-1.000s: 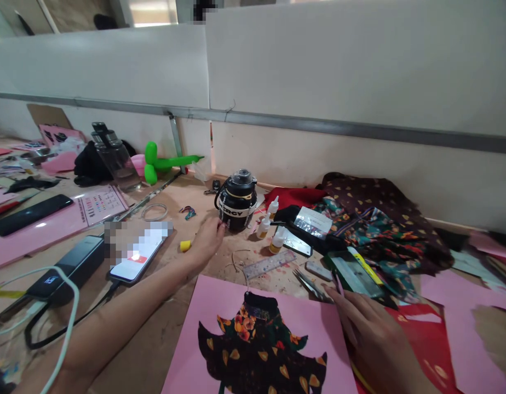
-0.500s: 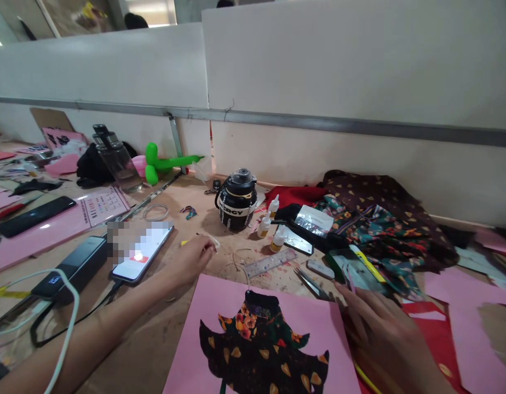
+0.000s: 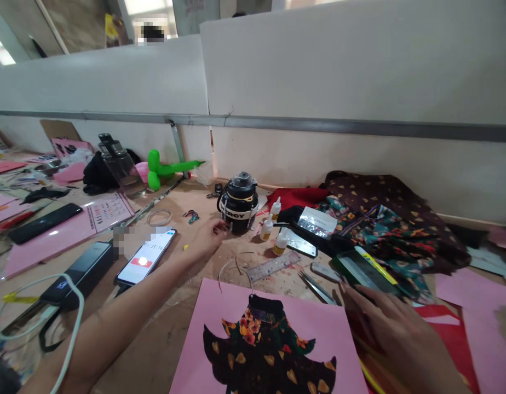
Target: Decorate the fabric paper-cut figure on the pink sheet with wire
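Observation:
My left hand (image 3: 212,235) reaches over the table beside the black jug (image 3: 239,210), its fingers curled together; whatever is in them is hidden. At the lower right, my right hand (image 3: 396,323) has its fingers bent over the right edge of a pink sheet (image 3: 210,312); I cannot make out what they hold. On the sheet lies a roof-shaped piece of patterned fabric (image 3: 269,361), dark with gold leaf shapes and a flowered upper part. Metal tweezers (image 3: 316,285) lie just left of the right fingertips, and a clear ruler (image 3: 275,266) lies beyond the sheet.
Small glue bottles (image 3: 266,227) stand right of the jug. Patterned cloth (image 3: 384,213) is heaped at the back right. A phone (image 3: 148,257), a power bank (image 3: 78,271) and a looped white cable (image 3: 74,317) lie at left. A white partition (image 3: 339,71) closes the back.
My left hand has moved right and slightly up, toward the jug; the whitish piece at its fingertips no longer shows. My right hand stays by the sheet's edge. The view has tilted slightly upward.

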Motion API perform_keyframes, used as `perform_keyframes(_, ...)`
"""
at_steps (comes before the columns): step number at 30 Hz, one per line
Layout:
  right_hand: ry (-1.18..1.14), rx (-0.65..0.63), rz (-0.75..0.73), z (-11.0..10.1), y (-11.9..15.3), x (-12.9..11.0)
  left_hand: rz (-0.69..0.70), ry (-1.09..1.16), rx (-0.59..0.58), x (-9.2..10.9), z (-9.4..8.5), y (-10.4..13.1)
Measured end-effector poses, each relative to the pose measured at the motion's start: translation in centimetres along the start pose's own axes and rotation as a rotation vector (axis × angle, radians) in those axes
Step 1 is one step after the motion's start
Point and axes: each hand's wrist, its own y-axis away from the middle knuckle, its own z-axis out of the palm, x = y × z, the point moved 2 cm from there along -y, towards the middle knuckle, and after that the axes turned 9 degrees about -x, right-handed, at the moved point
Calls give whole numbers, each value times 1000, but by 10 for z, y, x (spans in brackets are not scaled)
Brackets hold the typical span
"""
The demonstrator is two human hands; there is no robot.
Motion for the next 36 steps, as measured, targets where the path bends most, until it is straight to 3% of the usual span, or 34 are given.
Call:
perform_keyframes(6, -74, -60, 32, 1, -1, 0, -96, 184, -15, 13, 2, 5)
perform_keyframes(13, -90, -26, 24, -4, -6, -4, -217, 425, -65, -10, 10, 2)
perform_keyframes(19, -26, 32, -69, -7, -5, -9, -273, 661, -109, -23, 16, 3)
perform_keyframes(22, -69, 19, 9, -11, 2, -11, -284, 765, -133, -23, 18, 5)
perform_keyframes(29, -412, -242, 268, -46, 20, -15, -387, 909, -173, -24, 20, 13)
perform_keyframes(33, -474, -441, 405, -66, 28, -23, -377, 944, -191, -32, 21, 15)
perform_keyframes(36, -468, -590, 437, -69, 29, -31, -363, 982, -177, -34, 22, 16)
